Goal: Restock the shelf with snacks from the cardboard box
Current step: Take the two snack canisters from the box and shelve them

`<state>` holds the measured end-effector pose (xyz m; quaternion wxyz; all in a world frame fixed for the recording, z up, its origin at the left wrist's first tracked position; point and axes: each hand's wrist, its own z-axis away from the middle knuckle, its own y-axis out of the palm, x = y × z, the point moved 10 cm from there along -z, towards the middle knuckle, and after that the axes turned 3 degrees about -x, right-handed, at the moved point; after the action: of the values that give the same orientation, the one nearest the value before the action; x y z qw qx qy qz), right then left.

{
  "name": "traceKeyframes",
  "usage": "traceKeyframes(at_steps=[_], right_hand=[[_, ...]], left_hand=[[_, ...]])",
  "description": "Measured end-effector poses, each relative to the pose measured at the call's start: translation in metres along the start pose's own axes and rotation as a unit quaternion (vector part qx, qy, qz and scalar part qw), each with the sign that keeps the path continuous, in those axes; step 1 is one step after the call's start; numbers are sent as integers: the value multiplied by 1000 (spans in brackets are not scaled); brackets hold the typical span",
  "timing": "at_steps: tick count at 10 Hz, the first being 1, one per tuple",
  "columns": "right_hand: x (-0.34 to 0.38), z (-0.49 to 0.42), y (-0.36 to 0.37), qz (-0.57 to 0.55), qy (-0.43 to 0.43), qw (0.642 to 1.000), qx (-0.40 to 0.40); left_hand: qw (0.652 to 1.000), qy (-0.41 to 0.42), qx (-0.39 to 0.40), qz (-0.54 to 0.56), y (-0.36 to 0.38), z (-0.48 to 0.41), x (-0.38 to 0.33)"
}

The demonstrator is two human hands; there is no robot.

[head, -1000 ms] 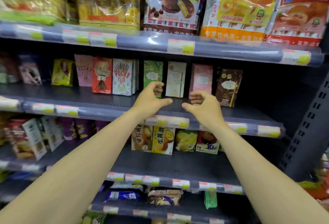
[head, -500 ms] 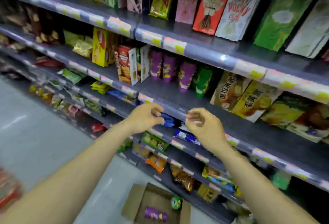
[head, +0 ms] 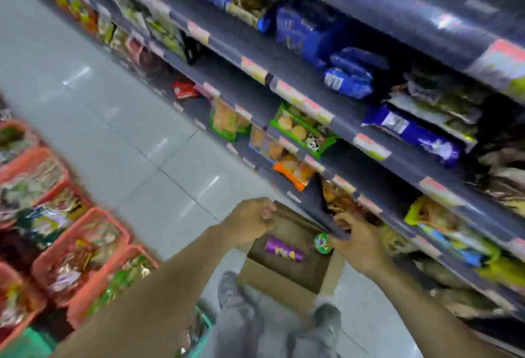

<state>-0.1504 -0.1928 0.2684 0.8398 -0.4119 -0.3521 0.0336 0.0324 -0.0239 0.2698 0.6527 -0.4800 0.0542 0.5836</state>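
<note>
Cardboard box [head: 272,281] lies open on the floor beneath both sets of fingers, probably parked by the shelf [head: 377,167] for easy reach. Inside are a purple tube [head: 285,252] and a green-lidded can [head: 323,242]. The left hand [head: 250,222] is curled on nothing. The right hand [head: 362,244] is curled at the shelf edge, its grip unclear.

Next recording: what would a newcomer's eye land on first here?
The open cardboard box on the floor at bottom centre, holding a purple tube and a green-topped can, with the left hand and right hand just over it. Snack-filled shelves run up the right side; red baskets of packets crowd the left.
</note>
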Motion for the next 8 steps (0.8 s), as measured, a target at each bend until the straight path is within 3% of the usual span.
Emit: traceKeyframes(at_steps=[2,3,4,5,8], right_hand=[[-150,-55,138,66,27,997,3],[-218,-72,205,83,46,995,26],[-259,-97,233,97,33,995,-7],[-283,-118,248,139,-13,990,-33],[-314,-148,275,130,-12,989,-69]], left_hand=[[992,-69,-51,91,142,-74,134],[995,-69,-34,66,218,-109,190],[997,-65,-5,40,271,-151,227],[999,-42,-6,-16,300,-189,247],[985,-61,100,-123,384,-243,307]])
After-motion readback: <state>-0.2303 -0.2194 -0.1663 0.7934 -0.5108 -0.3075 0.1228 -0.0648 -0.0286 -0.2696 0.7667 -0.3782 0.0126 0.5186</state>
